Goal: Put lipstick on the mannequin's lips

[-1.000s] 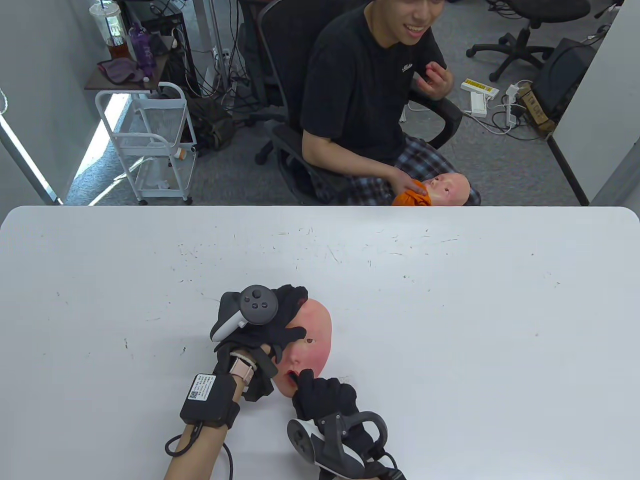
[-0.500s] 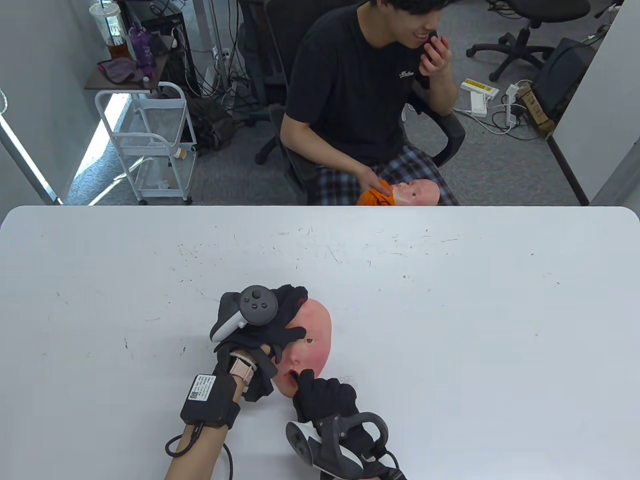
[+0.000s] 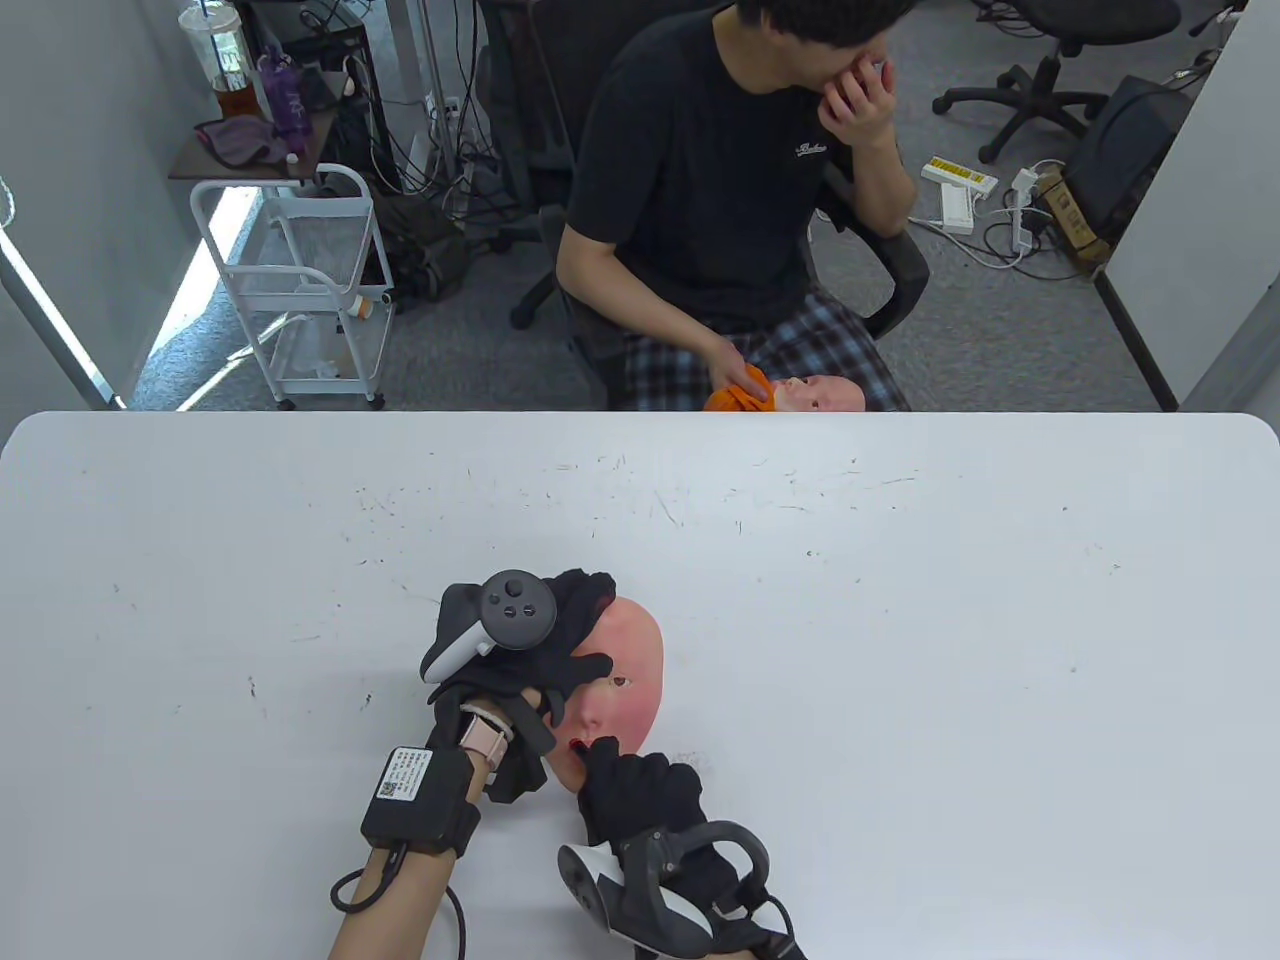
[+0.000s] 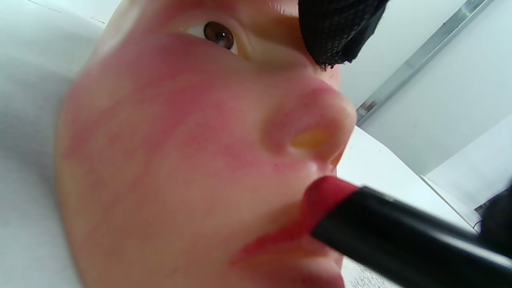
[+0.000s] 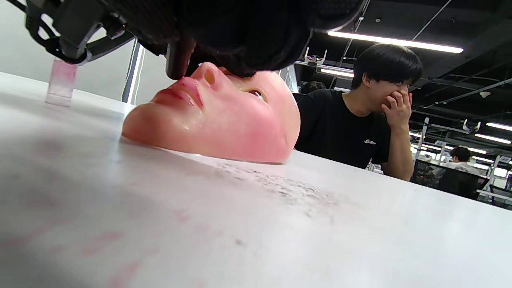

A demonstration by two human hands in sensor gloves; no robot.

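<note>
A pink mannequin face (image 3: 628, 668) lies face up on the white table (image 3: 900, 620). My left hand (image 3: 560, 650) grips its upper left side, thumb near the eye. My right hand (image 3: 640, 790) holds a black lipstick (image 4: 400, 240) whose red tip (image 4: 324, 196) touches the upper lip (image 4: 280, 236), just under the nose. The lips (image 5: 182, 90) are red in the right wrist view, with the lipstick barrel (image 5: 176, 60) coming down onto them. In the table view only a red spot (image 3: 578, 746) shows at the mouth beside my right fingertip.
A seated person (image 3: 740, 200) faces the table's far edge, holding another mannequin head (image 3: 820, 393) with an orange cloth (image 3: 738, 395). A clear lipstick cap (image 5: 60, 82) stands on the table beyond the face. Faint red smears mark the table (image 3: 690, 760) by my right hand.
My right hand has shifted slightly left and up, moving the lipstick tip along the lips. My left hand and the face have stayed put. The seated person raised a hand to their face.
</note>
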